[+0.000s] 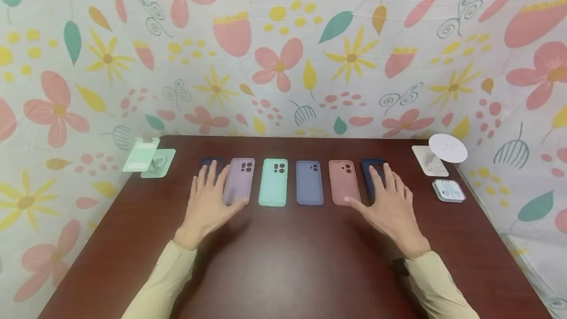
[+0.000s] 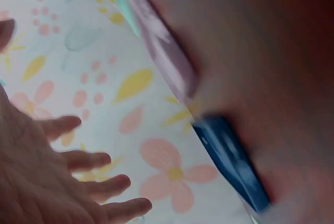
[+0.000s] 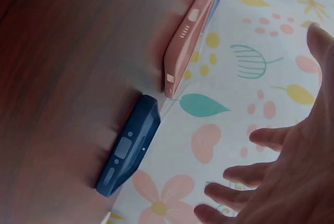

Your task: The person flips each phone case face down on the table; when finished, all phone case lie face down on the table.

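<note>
Several phone cases lie in a row across the brown table. My left hand (image 1: 207,206), fingers spread, hovers over the row's left end, partly covering a dark blue case (image 2: 232,164) and overlapping the lilac case (image 1: 239,181) in the head view. Toward the middle lie a mint green case (image 1: 273,182) and a grey-blue case (image 1: 309,183). At the right end my right hand (image 1: 392,210), also spread and holding nothing, is above a navy case (image 3: 130,145), with its thumb over the lower edge of the pink case (image 1: 343,181). Both wrist views show the palms raised off the cases.
A mint green phone stand (image 1: 142,157) stands at the table's back left. At the back right are a white stand with a round top (image 1: 447,148) and a small clear box with white earphones (image 1: 449,190). A flower-patterned cloth (image 1: 279,97) hangs behind the table (image 1: 283,260).
</note>
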`<state>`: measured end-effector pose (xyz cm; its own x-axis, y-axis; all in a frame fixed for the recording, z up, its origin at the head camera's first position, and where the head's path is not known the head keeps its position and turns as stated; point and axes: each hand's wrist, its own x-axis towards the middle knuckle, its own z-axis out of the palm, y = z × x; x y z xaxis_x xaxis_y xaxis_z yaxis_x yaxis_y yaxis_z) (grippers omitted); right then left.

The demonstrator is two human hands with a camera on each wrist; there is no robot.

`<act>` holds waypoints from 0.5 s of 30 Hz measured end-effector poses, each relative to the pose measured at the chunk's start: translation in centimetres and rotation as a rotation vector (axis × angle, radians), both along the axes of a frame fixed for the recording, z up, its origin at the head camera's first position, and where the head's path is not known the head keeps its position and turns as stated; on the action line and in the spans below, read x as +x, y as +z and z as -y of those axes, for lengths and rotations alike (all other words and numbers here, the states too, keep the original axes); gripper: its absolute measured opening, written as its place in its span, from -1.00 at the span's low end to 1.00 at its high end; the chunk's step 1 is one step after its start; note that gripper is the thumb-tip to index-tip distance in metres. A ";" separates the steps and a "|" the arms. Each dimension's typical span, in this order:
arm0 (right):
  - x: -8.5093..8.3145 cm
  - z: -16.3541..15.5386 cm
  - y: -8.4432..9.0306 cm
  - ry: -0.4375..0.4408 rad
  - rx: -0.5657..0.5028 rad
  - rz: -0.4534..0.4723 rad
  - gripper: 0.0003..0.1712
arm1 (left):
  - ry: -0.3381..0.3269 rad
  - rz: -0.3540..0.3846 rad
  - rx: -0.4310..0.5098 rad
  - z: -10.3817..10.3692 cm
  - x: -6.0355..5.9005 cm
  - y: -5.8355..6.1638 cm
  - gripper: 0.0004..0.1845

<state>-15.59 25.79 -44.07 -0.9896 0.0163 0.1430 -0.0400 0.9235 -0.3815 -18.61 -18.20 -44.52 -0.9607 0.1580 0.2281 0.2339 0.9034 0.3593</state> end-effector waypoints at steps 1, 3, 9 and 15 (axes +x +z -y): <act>0.0 -0.2 0.1 -0.001 -0.021 0.006 0.33 | -0.003 0.007 0.035 -0.5 -0.1 0.2 0.10; 0.0 -0.7 0.3 -0.002 -0.061 0.013 0.31 | -0.013 0.018 0.107 -1.6 -0.2 0.7 0.08; 0.0 -2.7 0.9 -0.008 -0.166 0.060 0.26 | -0.087 0.076 0.269 -6.0 -0.2 1.1 0.01; 0.0 -5.4 0.7 -0.001 -0.215 0.071 0.18 | -0.160 0.128 0.333 -11.4 0.2 0.9 -0.06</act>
<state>-15.56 31.18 -43.38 -0.9970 0.0399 0.0661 -0.0050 0.8208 -0.5712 -18.41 -6.83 -43.63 -0.9538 0.2460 0.1722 0.2970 0.6882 0.6619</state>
